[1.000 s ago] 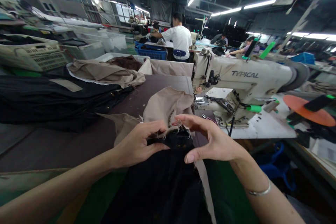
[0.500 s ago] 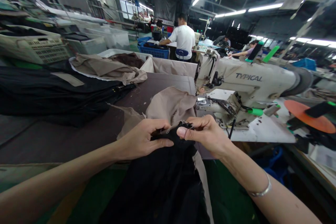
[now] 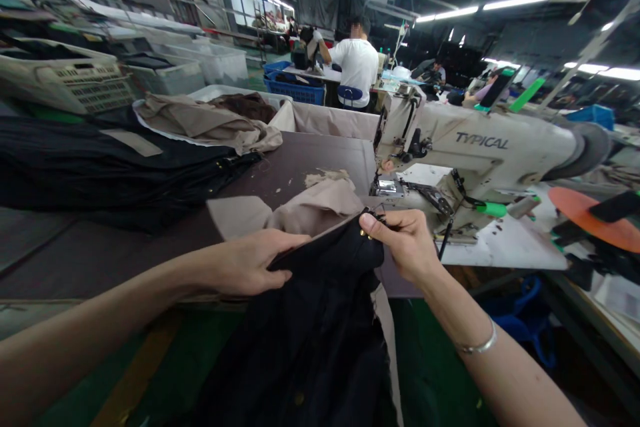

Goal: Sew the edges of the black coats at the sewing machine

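Observation:
A black garment (image 3: 310,327) with beige lining (image 3: 320,208) hangs from the table edge over my lap. My left hand (image 3: 260,260) grips its upper edge, thumb in front and fingers behind the cloth. At the other end of that edge, my right hand (image 3: 407,240) pinches the corner between thumb and fingers, next to small gold-coloured metal bits. The edge is stretched between both hands. Loose beige lining is bunched on the table behind them. Just beyond my right hand is the needle area of a sewing machine (image 3: 460,140).
A pile of black garments (image 3: 100,173) lies on the brown tabletop (image 3: 330,150) at left. Beige cloth (image 3: 200,121) spills from a bin behind it. Plastic crates (image 3: 95,83) stand farther left. A person in a white shirt (image 3: 356,67) works ahead. An orange disc (image 3: 590,217) is at right.
My hands have moved apart, the left one leftward and the right one slightly right and up, stretching the garment's edge. The beige lining has shifted. The person ahead has raised an arm with cloth.

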The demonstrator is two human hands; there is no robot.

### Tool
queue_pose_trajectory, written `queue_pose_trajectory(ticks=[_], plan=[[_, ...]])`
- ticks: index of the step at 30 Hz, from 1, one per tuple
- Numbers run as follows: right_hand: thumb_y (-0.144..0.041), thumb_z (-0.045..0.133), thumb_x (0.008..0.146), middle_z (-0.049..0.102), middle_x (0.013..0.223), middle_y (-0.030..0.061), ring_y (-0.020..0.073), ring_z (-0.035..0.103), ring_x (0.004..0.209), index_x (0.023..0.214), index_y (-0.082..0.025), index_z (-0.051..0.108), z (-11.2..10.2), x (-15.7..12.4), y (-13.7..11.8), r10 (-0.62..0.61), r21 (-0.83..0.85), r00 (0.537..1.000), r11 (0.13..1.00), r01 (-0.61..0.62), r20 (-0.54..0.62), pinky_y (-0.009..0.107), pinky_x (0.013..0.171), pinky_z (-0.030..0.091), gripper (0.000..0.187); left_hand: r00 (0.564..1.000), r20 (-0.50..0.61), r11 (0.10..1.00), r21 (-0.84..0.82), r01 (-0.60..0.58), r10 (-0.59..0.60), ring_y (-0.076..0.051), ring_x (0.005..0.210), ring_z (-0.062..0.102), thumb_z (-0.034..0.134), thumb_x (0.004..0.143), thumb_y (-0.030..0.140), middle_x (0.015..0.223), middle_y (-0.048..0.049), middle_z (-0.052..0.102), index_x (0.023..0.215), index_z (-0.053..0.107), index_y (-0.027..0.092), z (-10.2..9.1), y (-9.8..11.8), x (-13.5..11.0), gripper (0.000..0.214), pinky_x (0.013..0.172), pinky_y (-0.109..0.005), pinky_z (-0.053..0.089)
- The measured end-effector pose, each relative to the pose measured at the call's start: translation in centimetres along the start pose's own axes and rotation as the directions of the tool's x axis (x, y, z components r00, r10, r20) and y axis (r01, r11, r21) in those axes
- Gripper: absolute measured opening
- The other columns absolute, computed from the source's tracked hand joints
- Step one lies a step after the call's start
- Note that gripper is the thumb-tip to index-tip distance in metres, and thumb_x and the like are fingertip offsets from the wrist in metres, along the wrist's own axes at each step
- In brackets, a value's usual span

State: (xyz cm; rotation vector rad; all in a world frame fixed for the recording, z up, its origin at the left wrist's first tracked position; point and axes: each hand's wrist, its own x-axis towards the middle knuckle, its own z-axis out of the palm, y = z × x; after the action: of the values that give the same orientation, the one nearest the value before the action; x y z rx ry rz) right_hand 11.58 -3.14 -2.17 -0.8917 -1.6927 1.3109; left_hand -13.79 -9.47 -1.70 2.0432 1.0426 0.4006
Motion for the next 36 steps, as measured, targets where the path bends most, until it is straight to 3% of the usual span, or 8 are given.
queue_pose_trajectory(ticks=[4, 9, 14, 20, 25, 29, 33, 36], plan=[[-0.058, 0.079, 0.068, 0.052, 0.056, 0.0017, 0.008, 0.043, 0.052, 0.06, -0.012, 0.062, 0.6, 0.9, -0.5, 0.212, 0.236, 0.951, 0.935, -0.264, 0.225, 0.021, 0.048, 0.03, 0.05, 0.992, 0.12, 0.999, 0.0, 0.04, -0.039, -0.022, 0.103, 0.068, 0.056, 0.081, 0.007, 0.116, -0.0039, 0.07, 0.125, 0.062, 0.021, -1.2, -0.5, 0.0, 0.046, 0.084, -0.025, 0.053], [-0.055, 0.073, 0.077, 0.04, 0.057, -0.0009, 0.0041, 0.03, 0.057, 0.054, -0.01, 0.053, 0.1, 2.5, -2.2, -0.116, -0.147, 0.981, 0.979, 0.14, 0.159, 0.02, 0.051, 0.021, 0.054, 0.909, -0.315, 0.813, 0.58, -0.042, 0.272, -0.025, 0.13, 0.053, 0.059, 0.089, 0.015, 0.139, -0.0095, 0.058, 0.144, 0.044, 0.021, 2.0, 1.9, 0.1, 0.057, 0.113, -0.039, 0.038], [-0.055, 0.076, 0.073, 0.033, 0.051, -0.0029, 0.0022, 0.024, 0.052, 0.052, -0.009, 0.055, -0.2, 4.2, -3.0, -0.033, -0.254, 0.967, 0.962, 0.099, 0.253, 0.02, 0.048, 0.012, 0.055, 0.816, 0.194, 0.53, 0.674, -0.515, 0.545, -0.021, 0.143, 0.037, 0.047, 0.1, 0.038, 0.147, -0.0091, 0.052, 0.133, 0.056, 0.017, 7.1, 1.9, 2.0, 0.04, 0.124, -0.038, 0.019], [-0.058, 0.087, 0.05, 0.06, 0.056, 0.0035, 0.0081, 0.048, 0.044, 0.062, -0.01, 0.067, 1.2, 3.4, -1.2, 0.397, 0.13, 0.881, 0.889, -0.438, 0.256, 0.019, 0.04, 0.026, 0.054, 0.793, 0.23, 0.592, 0.558, -0.582, 0.564, -0.018, 0.146, 0.034, 0.048, 0.098, 0.029, 0.148, -0.0042, 0.052, 0.129, 0.061, 0.02, 9.0, -0.8, 2.2, 0.034, 0.124, -0.039, 0.019], [-0.055, 0.078, 0.072, 0.062, 0.061, 0.0025, 0.0068, 0.049, 0.055, 0.068, -0.009, 0.074, 1.0, 1.7, -1.2, 0.07, -0.068, 0.965, 0.996, -0.054, 0.252, 0.019, 0.051, 0.034, 0.046, 0.82, 0.192, 0.647, 0.528, -0.55, 0.54, -0.019, 0.122, 0.059, 0.049, 0.098, 0.022, 0.125, -0.0072, 0.068, 0.128, 0.06, 0.017, 9.9, -0.9, 0.4, 0.032, 0.116, -0.037, 0.032], [-0.051, 0.071, 0.082, 0.058, 0.061, 0.0014, 0.0066, 0.047, 0.059, 0.068, -0.009, 0.072, 0.1, 1.0, -2.5, -0.116, -0.211, 0.96, 0.962, 0.172, 0.255, 0.018, 0.053, 0.033, 0.045, 0.831, -0.163, 0.776, 0.488, -0.401, 0.532, -0.016, 0.07, 0.06, 0.061, 0.09, 0.017, 0.077, -0.0011, 0.068, 0.11, 0.059, 0.022, 8.1, 1.6, -0.1, 0.022, 0.08, -0.033, 0.047], [-0.049, 0.07, 0.083, 0.052, 0.058, 0.0003, 0.0051, 0.041, 0.056, 0.061, -0.009, 0.065, 0.0, 0.5, -3.0, -0.162, -0.181, 0.951, 0.96, 0.214, 0.263, 0.019, 0.051, 0.029, 0.046, 0.633, -0.722, 0.937, 0.349, -0.015, 0.279, -0.021, 0.094, 0.057, 0.08, 0.077, 0.033, 0.101, -0.0053, 0.06, 0.11, 0.05, 0.021, 4.7, 3.3, 1.4, 0.046, 0.084, -0.036, 0.046], [-0.047, 0.075, 0.078, 0.046, 0.055, -0.0009, 0.0039, 0.034, 0.054, 0.055, -0.01, 0.059, 0.4, 0.2, -2.7, -0.141, -0.157, 0.969, 0.972, 0.174, 0.202, 0.02, 0.05, 0.025, 0.047, 0.812, -0.584, 0.998, -0.033, -0.059, 0.029, -0.02, 0.098, 0.059, 0.075, 0.082, 0.045, 0.109, -0.0061, 0.061, 0.117, 0.052, 0.02, 3.0, 3.3, 2.6, 0.049, 0.084, -0.034, 0.05]])
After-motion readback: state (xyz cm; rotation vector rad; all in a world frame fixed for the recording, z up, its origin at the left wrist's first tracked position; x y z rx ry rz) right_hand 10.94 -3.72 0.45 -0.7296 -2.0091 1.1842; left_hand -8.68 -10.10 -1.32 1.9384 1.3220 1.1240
